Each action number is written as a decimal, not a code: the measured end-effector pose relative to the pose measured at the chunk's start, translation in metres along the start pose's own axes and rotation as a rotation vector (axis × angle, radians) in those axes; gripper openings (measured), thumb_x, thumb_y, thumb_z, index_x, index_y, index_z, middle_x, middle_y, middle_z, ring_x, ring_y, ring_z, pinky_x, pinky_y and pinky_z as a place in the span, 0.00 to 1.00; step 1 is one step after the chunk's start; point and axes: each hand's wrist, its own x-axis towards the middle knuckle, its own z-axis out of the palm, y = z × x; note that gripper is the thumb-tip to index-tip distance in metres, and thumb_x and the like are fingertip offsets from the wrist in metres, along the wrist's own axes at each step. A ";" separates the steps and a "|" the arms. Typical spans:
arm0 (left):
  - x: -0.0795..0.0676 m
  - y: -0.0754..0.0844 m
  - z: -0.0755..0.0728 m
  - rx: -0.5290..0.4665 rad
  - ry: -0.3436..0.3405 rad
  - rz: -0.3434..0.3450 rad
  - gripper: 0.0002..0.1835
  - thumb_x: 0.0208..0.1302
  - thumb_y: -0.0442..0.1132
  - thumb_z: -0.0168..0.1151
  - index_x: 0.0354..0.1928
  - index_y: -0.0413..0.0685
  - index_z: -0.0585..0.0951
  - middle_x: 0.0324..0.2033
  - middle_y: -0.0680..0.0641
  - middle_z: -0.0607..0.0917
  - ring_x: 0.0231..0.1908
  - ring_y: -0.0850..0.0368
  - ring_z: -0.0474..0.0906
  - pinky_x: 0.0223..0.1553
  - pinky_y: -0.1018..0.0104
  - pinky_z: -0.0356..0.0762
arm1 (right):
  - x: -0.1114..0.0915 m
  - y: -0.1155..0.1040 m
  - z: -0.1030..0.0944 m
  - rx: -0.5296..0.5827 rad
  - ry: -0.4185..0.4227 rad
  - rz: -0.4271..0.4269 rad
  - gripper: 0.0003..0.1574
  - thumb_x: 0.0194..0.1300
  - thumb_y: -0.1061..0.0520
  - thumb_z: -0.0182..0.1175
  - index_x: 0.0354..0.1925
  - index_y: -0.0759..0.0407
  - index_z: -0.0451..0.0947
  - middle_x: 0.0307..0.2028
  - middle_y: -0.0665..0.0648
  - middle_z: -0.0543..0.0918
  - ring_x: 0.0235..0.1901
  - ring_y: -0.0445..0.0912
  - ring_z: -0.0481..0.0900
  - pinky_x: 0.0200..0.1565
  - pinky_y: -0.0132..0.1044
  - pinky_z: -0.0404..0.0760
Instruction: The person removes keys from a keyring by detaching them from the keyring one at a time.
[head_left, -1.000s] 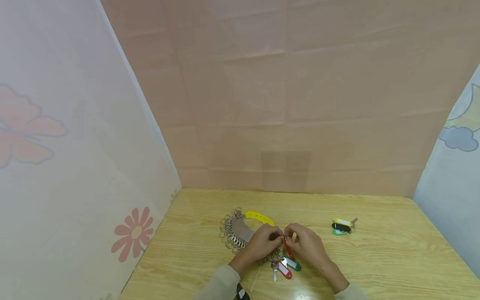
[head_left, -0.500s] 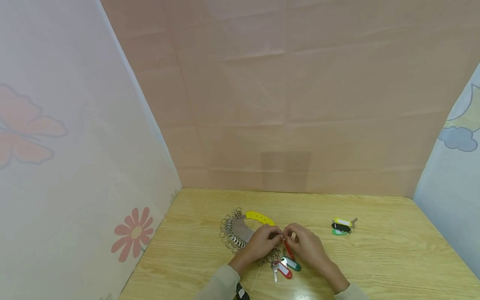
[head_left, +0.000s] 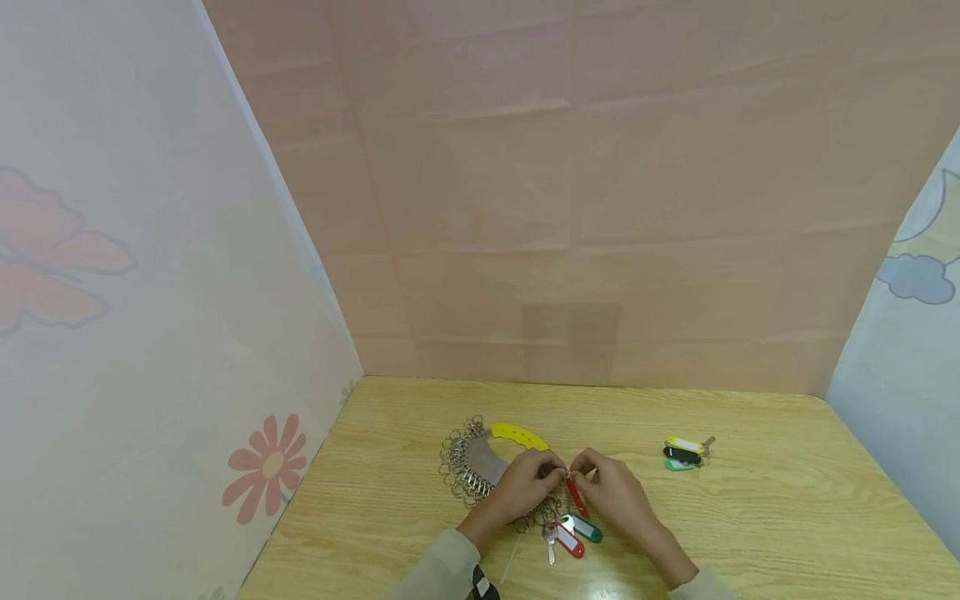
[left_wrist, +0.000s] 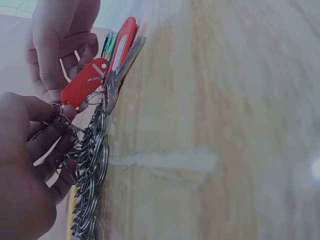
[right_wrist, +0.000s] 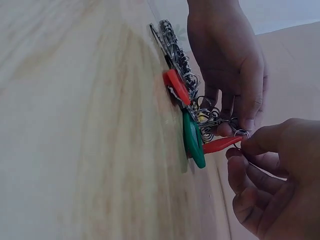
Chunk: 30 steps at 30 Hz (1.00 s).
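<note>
A curved key holder [head_left: 483, 457] with a yellow handle [head_left: 519, 435] and many metal rings [head_left: 453, 462] along its edge lies on the table. My left hand [head_left: 525, 483] pinches a small metal ring [left_wrist: 56, 112] at the holder's near right end, its other fingers among the rings. Facing it, my right hand [head_left: 618, 498] pinches the split ring [right_wrist: 242, 134] of a red key tag [right_wrist: 221, 144], which hangs below the fingertips. Both hands' fingertips nearly meet at these rings. Just below lie another red tag [head_left: 570, 540], a green tag [head_left: 583, 527] and a key [head_left: 550, 543].
Toward the right of the wooden table [head_left: 787, 500] lies a small pile with a yellow tag [head_left: 686, 444], a black tag [head_left: 682, 455], a light green tag [head_left: 678, 465] and keys. Covered walls stand at the left, back and right.
Both hands stay at the same spot, with only slight finger shifts at the rings. The hanging red tag shows a little more below the right fingertips.
</note>
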 end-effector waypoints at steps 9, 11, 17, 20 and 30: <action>0.000 0.001 -0.001 0.005 -0.004 -0.002 0.09 0.73 0.50 0.56 0.43 0.62 0.85 0.37 0.63 0.83 0.36 0.72 0.71 0.41 0.74 0.70 | 0.002 0.004 -0.003 0.008 -0.057 -0.073 0.02 0.67 0.55 0.63 0.37 0.51 0.80 0.33 0.44 0.83 0.17 0.34 0.69 0.20 0.28 0.67; 0.000 0.001 -0.002 0.008 -0.007 0.001 0.10 0.73 0.50 0.56 0.43 0.62 0.85 0.37 0.64 0.84 0.36 0.72 0.72 0.41 0.74 0.70 | 0.002 0.005 -0.004 0.004 -0.068 -0.093 0.03 0.68 0.53 0.63 0.38 0.51 0.80 0.34 0.44 0.83 0.17 0.34 0.69 0.20 0.28 0.67; 0.001 -0.001 -0.002 -0.005 -0.017 0.001 0.10 0.73 0.51 0.56 0.44 0.63 0.86 0.38 0.64 0.84 0.37 0.72 0.73 0.42 0.74 0.71 | 0.002 0.006 -0.006 -0.021 -0.056 -0.140 0.03 0.68 0.51 0.63 0.38 0.48 0.80 0.37 0.44 0.84 0.17 0.33 0.68 0.20 0.28 0.67; 0.001 -0.001 -0.003 -0.026 -0.019 -0.006 0.11 0.73 0.51 0.56 0.43 0.63 0.87 0.38 0.64 0.84 0.37 0.71 0.73 0.41 0.73 0.71 | 0.002 0.007 -0.006 -0.044 -0.048 -0.157 0.04 0.68 0.50 0.63 0.37 0.47 0.80 0.36 0.42 0.84 0.16 0.33 0.67 0.19 0.28 0.65; 0.001 0.000 -0.002 -0.034 -0.012 -0.016 0.11 0.74 0.51 0.55 0.44 0.63 0.86 0.38 0.63 0.84 0.37 0.71 0.73 0.41 0.73 0.72 | 0.003 0.002 -0.004 0.024 -0.020 -0.084 0.06 0.65 0.55 0.66 0.42 0.48 0.80 0.35 0.43 0.84 0.18 0.34 0.71 0.20 0.29 0.69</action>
